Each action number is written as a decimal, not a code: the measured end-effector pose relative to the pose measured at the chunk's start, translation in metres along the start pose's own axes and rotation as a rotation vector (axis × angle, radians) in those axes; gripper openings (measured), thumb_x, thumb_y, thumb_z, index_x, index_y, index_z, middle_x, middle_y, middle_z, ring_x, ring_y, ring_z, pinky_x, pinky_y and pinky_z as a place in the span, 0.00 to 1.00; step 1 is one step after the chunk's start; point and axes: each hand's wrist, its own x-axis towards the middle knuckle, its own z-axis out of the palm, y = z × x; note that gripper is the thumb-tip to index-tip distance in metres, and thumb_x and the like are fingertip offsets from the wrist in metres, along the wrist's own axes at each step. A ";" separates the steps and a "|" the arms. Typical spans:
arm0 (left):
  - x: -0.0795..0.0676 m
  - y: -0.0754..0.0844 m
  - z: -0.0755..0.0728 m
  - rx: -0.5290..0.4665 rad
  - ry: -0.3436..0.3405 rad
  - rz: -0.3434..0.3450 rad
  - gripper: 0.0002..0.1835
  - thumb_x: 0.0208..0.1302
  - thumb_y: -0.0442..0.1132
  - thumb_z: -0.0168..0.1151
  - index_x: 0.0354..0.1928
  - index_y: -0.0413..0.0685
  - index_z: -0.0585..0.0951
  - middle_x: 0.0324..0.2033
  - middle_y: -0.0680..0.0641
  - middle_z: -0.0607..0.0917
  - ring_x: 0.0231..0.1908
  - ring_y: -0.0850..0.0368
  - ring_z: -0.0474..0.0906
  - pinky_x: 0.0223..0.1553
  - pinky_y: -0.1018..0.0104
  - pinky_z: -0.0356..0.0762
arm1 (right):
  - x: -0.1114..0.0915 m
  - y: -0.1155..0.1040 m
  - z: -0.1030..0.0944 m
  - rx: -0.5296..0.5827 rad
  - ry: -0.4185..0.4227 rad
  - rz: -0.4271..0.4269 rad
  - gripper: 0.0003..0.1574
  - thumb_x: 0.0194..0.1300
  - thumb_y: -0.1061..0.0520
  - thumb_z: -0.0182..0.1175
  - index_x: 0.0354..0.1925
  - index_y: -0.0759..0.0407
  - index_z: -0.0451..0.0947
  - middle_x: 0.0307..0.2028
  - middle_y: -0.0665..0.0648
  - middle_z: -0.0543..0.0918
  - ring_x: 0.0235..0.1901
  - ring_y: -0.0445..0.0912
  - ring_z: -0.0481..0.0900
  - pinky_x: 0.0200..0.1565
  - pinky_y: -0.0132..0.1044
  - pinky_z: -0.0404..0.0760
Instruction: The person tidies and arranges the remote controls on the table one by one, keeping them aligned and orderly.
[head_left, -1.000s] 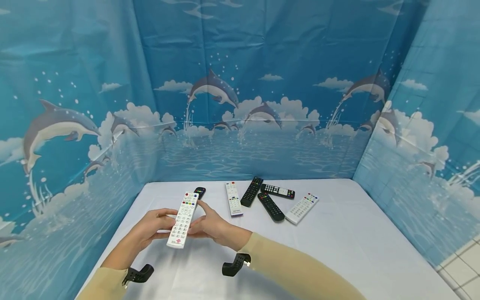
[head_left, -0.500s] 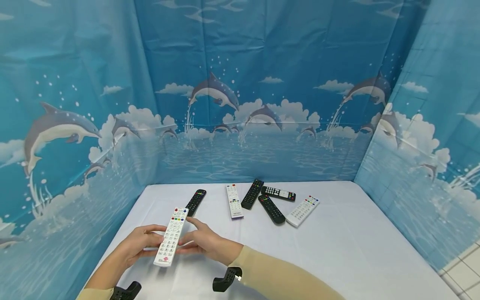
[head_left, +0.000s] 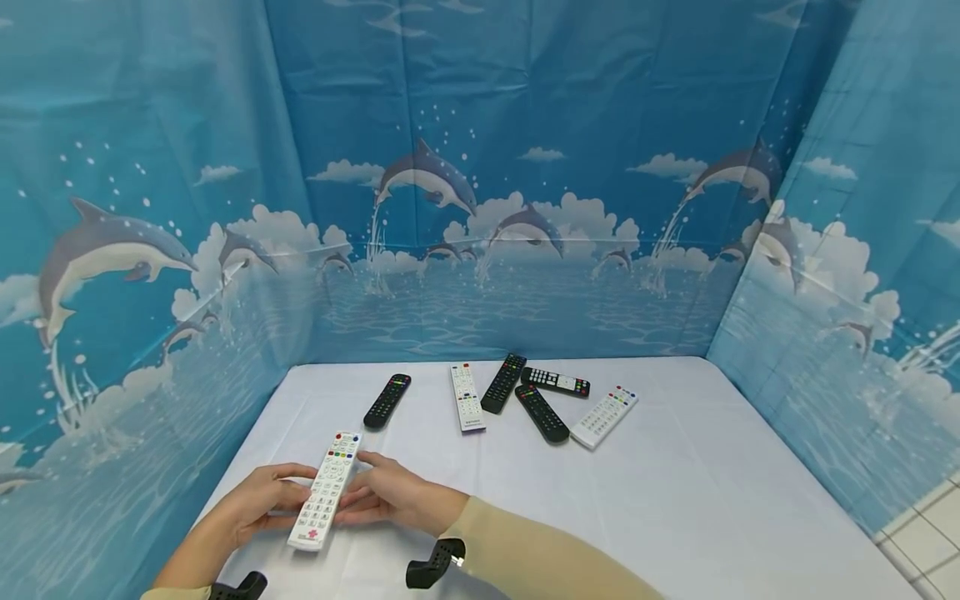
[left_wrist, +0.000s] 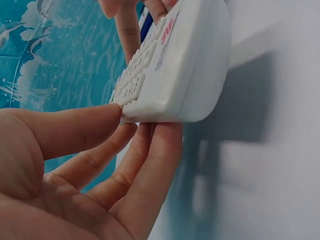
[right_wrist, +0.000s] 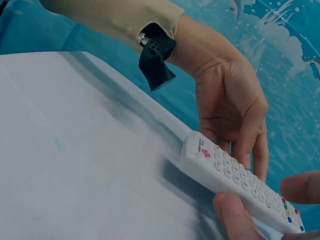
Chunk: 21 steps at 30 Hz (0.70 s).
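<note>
A white remote control (head_left: 326, 492) with a pink logo at its near end tilts between both hands at the table's front left. My left hand (head_left: 258, 504) pinches its left edge, thumb by the buttons and fingers against the side, as the left wrist view shows on the white casing (left_wrist: 192, 75). From the other side, my right hand (head_left: 393, 496) holds the right edge, its fingertips on the side and its thumb near the coloured buttons. Beneath the remote, a shadow falls on the cloth with a gap between. Just beyond it lies a black remote control (head_left: 387, 401).
Farther back on the white-covered table (head_left: 660, 492) lie a white remote (head_left: 468, 398), a black remote (head_left: 503, 383), a black remote with white keys (head_left: 556, 382), another black remote (head_left: 542, 414) and a white one (head_left: 604, 417). A blue dolphin curtain (head_left: 517, 308) encloses the table.
Both hands have brought the white remote control nearer, lower and to the left. The black remote behind it, partly covered before, now shows whole.
</note>
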 end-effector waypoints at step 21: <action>0.009 -0.006 0.001 0.207 0.044 -0.016 0.22 0.71 0.38 0.58 0.58 0.26 0.77 0.36 0.41 0.84 0.32 0.51 0.81 0.35 0.58 0.84 | -0.001 0.007 0.006 -0.097 0.014 0.030 0.15 0.62 0.65 0.57 0.47 0.70 0.80 0.42 0.67 0.84 0.40 0.56 0.87 0.45 0.44 0.86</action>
